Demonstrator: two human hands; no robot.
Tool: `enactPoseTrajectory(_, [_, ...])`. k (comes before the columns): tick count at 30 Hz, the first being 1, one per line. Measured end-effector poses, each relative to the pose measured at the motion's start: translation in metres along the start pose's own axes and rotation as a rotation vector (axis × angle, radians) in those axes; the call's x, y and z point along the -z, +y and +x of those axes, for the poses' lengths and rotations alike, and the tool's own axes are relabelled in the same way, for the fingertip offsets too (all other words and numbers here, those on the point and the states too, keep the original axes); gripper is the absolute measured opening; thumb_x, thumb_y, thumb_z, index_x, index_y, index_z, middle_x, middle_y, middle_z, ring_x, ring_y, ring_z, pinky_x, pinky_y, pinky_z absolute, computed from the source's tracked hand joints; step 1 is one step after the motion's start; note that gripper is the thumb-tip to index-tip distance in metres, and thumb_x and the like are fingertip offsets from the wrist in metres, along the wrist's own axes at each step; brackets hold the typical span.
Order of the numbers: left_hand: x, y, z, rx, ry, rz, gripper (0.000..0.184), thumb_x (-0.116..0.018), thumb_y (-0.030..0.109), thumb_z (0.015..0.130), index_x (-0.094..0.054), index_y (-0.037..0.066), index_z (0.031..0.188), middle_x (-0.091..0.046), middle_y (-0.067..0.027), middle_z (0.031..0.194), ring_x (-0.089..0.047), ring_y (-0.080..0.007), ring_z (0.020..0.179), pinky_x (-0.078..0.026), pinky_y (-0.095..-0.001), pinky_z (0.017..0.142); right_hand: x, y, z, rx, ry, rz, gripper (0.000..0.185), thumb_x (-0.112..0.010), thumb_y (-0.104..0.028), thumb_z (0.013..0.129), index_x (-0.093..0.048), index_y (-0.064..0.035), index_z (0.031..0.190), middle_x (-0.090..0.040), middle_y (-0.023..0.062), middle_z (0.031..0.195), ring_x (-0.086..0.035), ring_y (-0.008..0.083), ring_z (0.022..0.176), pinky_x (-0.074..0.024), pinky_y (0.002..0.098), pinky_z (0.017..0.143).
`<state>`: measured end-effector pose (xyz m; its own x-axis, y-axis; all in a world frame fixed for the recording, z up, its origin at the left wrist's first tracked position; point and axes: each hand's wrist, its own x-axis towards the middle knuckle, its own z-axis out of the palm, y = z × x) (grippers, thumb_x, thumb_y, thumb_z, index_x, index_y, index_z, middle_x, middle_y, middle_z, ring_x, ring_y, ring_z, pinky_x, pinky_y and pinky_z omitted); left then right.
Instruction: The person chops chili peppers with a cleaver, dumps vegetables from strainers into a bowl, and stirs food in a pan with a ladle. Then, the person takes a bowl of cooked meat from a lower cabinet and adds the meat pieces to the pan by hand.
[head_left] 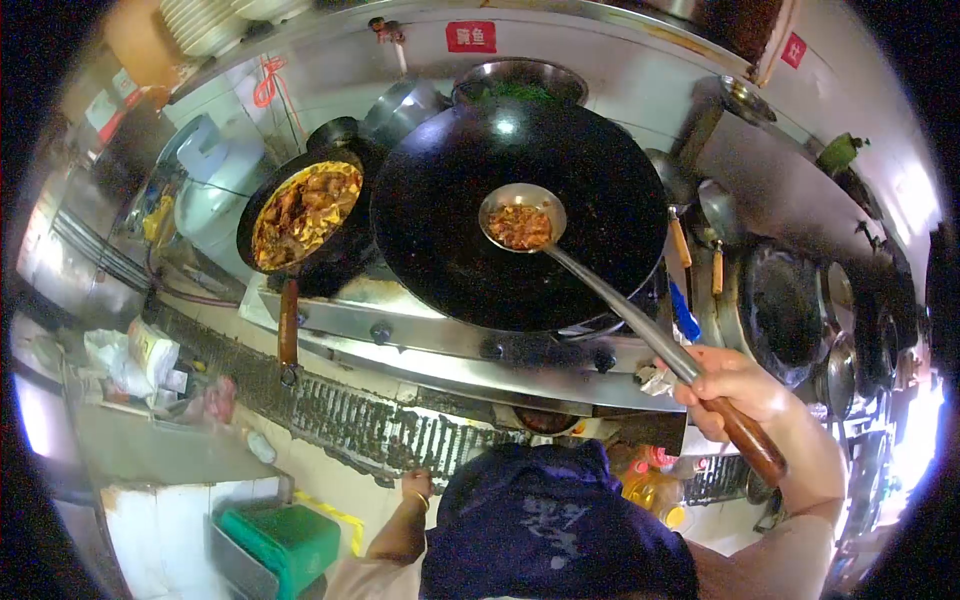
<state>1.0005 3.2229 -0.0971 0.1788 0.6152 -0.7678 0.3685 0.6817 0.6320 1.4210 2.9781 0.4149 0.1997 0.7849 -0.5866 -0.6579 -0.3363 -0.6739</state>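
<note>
My right hand (735, 390) is closed round the handle of a metal ladle (625, 305), near its wooden end. The ladle's bowl holds reddish-brown chopped food (520, 226) and is over the large black wok (450, 270). My left hand (417, 484) hangs low beside the dark apron, away from the stove; its fingers are small and partly hidden. Left of the wok stands a pan (248, 215) with a wooden handle, full of brown pieces in yellowish sauce (310, 215).
Behind the wok is a metal bowl of greens (520, 90). Ladles with wooden handles (717, 270) and another dark wok (785, 310) stand right. A gas cylinder (215, 200) is at left, a green bin (290, 540) lower left. Yellow oil bottles (655, 495) are by the apron.
</note>
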Motion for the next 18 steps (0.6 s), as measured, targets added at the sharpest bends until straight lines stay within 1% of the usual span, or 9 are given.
enactPoseTrajectory(2, [-0.005, -0.011, 0.016, -0.054, -0.018, -0.023, 0.014, -0.059, 0.017, 0.084, -0.06, 0.003, 0.08, -0.056, -0.0057, 0.058, -0.052, -0.0164, 0.046, -0.04, -0.03, 0.039, -0.006, 0.003, 0.006, 0.013, 0.063, -0.013, 0.057, -0.063, -0.01, 0.079, -0.039, -0.001, 0.131, -0.058, 0.0092, 0.08, -0.056, 0.0171, 0.044, -0.0436, 0.0262, 0.037])
enactPoseTrajectory(3, [-0.004, -0.016, 0.027, -0.116, -0.035, 0.181, 0.019, -0.058, 0.019, 0.084, -0.061, 0.001, 0.08, -0.059, -0.0063, 0.063, -0.054, -0.0163, 0.05, -0.043, -0.0316, 0.042, -0.001, 0.003, 0.007, 0.005, 0.054, 0.001, 0.057, -0.063, -0.01, 0.079, -0.039, -0.0013, 0.13, -0.057, 0.0092, 0.079, -0.055, 0.0168, 0.043, -0.0432, 0.0264, 0.036])
enactPoseTrajectory(6, [-0.014, -0.027, 0.047, -0.271, 0.123, 0.272, 0.021, -0.058, 0.02, 0.085, -0.061, 0.001, 0.078, -0.062, -0.0074, 0.068, -0.056, -0.0154, 0.053, -0.045, -0.0319, 0.046, 0.013, -0.005, 0.0, -0.049, 0.036, -0.063, 0.056, -0.062, -0.009, 0.078, -0.04, -0.0015, 0.129, -0.056, 0.0087, 0.078, -0.055, 0.0163, 0.043, -0.0428, 0.0263, 0.035])
enactPoseTrajectory(7, [-0.026, 0.011, 0.007, -0.161, 0.042, 0.193, 0.021, -0.059, 0.02, 0.086, -0.06, 0.001, 0.077, -0.061, -0.0082, 0.07, -0.056, -0.015, 0.053, -0.047, -0.0301, 0.05, 0.015, -0.005, -0.001, -0.047, 0.022, -0.057, 0.056, -0.062, -0.009, 0.077, -0.041, -0.0022, 0.128, -0.055, 0.0077, 0.076, -0.055, 0.0153, 0.043, -0.0423, 0.0256, 0.035])
enactPoseTrajectory(10, [-0.033, 0.026, -0.011, -0.162, 0.021, 0.141, 0.019, -0.059, 0.019, 0.086, -0.058, 0.002, 0.078, -0.06, -0.0083, 0.068, -0.056, -0.0148, 0.054, -0.048, -0.0294, 0.05, 0.017, -0.005, 0.005, 0.006, 0.009, -0.087, 0.046, -0.062, -0.011, 0.08, -0.045, -0.0048, 0.123, -0.057, 0.005, 0.08, -0.055, 0.0129, 0.047, -0.0418, 0.025, 0.039])
enactPoseTrajectory(11, [-0.031, 0.02, -0.005, -0.187, 0.005, 0.158, 0.018, -0.059, 0.018, 0.086, -0.056, 0.002, 0.079, -0.059, -0.0077, 0.065, -0.055, -0.0148, 0.053, -0.047, -0.029, 0.05, 0.018, -0.005, 0.006, -0.004, 0.016, -0.059, 0.046, -0.061, -0.011, 0.08, -0.045, -0.0054, 0.122, -0.057, 0.0052, 0.08, -0.055, 0.0131, 0.047, -0.0419, 0.0255, 0.039])
enactPoseTrajectory(14, [-0.027, 0.0, 0.003, -0.152, 0.027, 0.033, 0.019, -0.059, 0.02, 0.086, -0.056, 0.002, 0.08, -0.059, -0.0069, 0.065, -0.056, -0.0147, 0.054, -0.046, -0.0293, 0.048, 0.018, -0.008, 0.01, -0.039, 0.028, -0.021, 0.044, -0.061, -0.01, 0.08, -0.046, -0.007, 0.121, -0.057, 0.0055, 0.079, -0.055, 0.0137, 0.047, -0.0424, 0.0266, 0.039])
enactPoseTrajectory(17, [-0.016, -0.015, 0.007, -0.154, 0.03, 0.15, 0.02, -0.06, 0.021, 0.086, -0.056, 0.003, 0.079, -0.058, -0.0056, 0.064, -0.054, -0.0141, 0.054, -0.045, -0.0296, 0.047, 0.017, -0.011, 0.009, -0.054, 0.04, -0.046, 0.04, -0.06, -0.01, 0.081, -0.046, -0.0078, 0.119, -0.056, 0.0054, 0.079, -0.055, 0.0139, 0.047, -0.043, 0.027, 0.039])
enactPoseTrajectory(18, [-0.014, -0.02, 0.007, -0.122, 0.042, 0.136, 0.02, -0.06, 0.021, 0.085, -0.056, 0.003, 0.078, -0.058, -0.0052, 0.063, -0.054, -0.0141, 0.053, -0.044, -0.0296, 0.047, 0.015, -0.012, 0.009, -0.056, 0.045, -0.049, 0.039, -0.06, -0.011, 0.081, -0.046, -0.0079, 0.118, -0.056, 0.0052, 0.079, -0.055, 0.0138, 0.047, -0.043, 0.0269, 0.039])
